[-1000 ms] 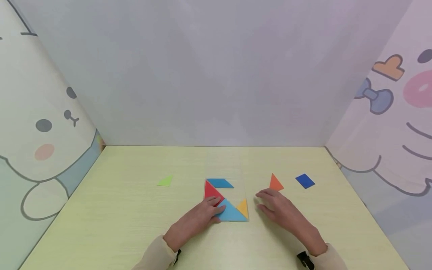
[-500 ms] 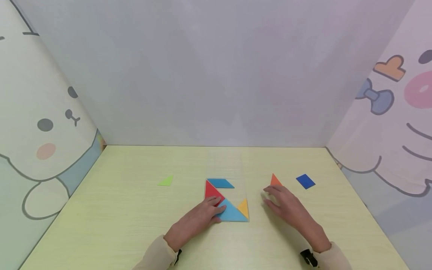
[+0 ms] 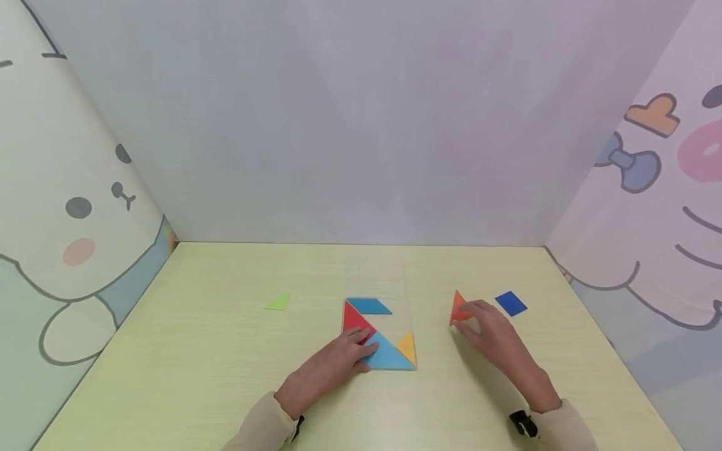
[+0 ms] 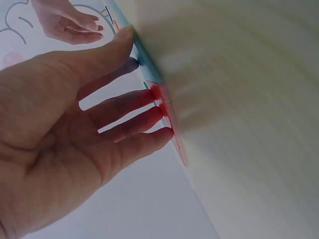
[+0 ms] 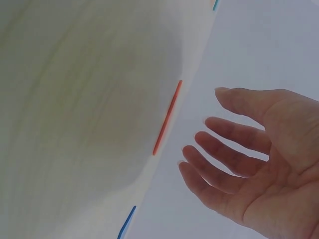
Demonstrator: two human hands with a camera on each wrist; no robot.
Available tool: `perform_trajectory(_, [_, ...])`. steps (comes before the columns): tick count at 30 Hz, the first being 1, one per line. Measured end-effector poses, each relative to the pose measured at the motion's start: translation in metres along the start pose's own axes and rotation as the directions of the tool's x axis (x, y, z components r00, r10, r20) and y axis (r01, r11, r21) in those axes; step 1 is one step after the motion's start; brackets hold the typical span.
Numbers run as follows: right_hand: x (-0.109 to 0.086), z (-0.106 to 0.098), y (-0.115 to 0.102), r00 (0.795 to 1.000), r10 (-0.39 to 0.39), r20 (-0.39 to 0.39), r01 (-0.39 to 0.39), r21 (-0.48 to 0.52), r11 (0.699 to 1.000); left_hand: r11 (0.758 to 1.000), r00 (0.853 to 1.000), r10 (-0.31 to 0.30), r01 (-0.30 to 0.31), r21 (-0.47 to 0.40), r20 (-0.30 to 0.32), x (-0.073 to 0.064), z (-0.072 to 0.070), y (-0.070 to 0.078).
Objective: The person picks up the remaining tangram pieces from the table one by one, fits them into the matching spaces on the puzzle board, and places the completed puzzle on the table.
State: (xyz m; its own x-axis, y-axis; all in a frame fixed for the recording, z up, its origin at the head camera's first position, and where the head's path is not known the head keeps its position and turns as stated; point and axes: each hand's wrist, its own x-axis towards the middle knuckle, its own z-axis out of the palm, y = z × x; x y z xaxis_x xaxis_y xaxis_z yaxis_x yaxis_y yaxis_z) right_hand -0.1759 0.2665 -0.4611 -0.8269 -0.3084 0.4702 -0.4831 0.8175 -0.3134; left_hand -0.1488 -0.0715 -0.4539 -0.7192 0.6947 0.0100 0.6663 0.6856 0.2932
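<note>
My left hand (image 3: 333, 358) rests its fingertips on the red triangle (image 3: 355, 318) and the light blue triangle (image 3: 386, 354), which lie edge to edge. In the left wrist view its fingers (image 4: 134, 119) press down fairly straight on the tiles. A small yellow triangle (image 3: 408, 348) lies against the light blue one's right side. Above them is a blue parallelogram (image 3: 368, 305). My right hand (image 3: 496, 332) hovers over the orange triangle (image 3: 458, 308), hiding part of it. In the right wrist view, the loosely bent fingers hold nothing, with a gap between them and the orange triangle (image 5: 167, 117).
A dark blue square tile (image 3: 511, 303) lies right of the orange triangle. Toward the left is a small green triangle (image 3: 278, 302). A faint printed outline shows on the pale wooden table (image 3: 197, 376). A plain wall (image 3: 361, 125) and cartoon-printed side panels surround the table.
My right hand has moved rightward, from beside the yellow triangle to over the orange triangle. The left hand stays on the red and light blue tiles.
</note>
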Motion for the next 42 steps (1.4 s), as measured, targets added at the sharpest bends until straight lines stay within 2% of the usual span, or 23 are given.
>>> perform_trajectory(11, [-0.001,-0.008,0.008,0.993,0.121,-0.008,-0.121,-0.003,0.993,1.000,1.000,-0.012,0.012,-0.021,0.014,-0.001,0.000,0.001])
perform_trajectory(18, [-0.003,-0.012,0.014,0.981,0.194,0.023,-0.193,-0.028,0.981,1.000,1.000,-0.014,0.015,-0.020,0.016,-0.001,0.000,0.001])
perform_trajectory(32, [-0.002,-0.020,0.027,0.965,0.256,0.053,-0.254,-0.032,0.967,0.999,1.000,-0.017,0.017,-0.032,0.016,-0.001,0.000,0.001])
perform_trajectory(38, [-0.001,-0.022,0.037,0.968,0.251,0.032,-0.249,-0.052,0.967,0.999,1.000,-0.015,0.015,-0.034,0.009,-0.002,0.001,0.001])
perform_trajectory(42, [0.000,-0.026,0.043,0.957,0.284,0.055,-0.282,-0.051,0.958,0.999,1.000,-0.015,0.015,-0.029,0.006,-0.002,0.002,0.000])
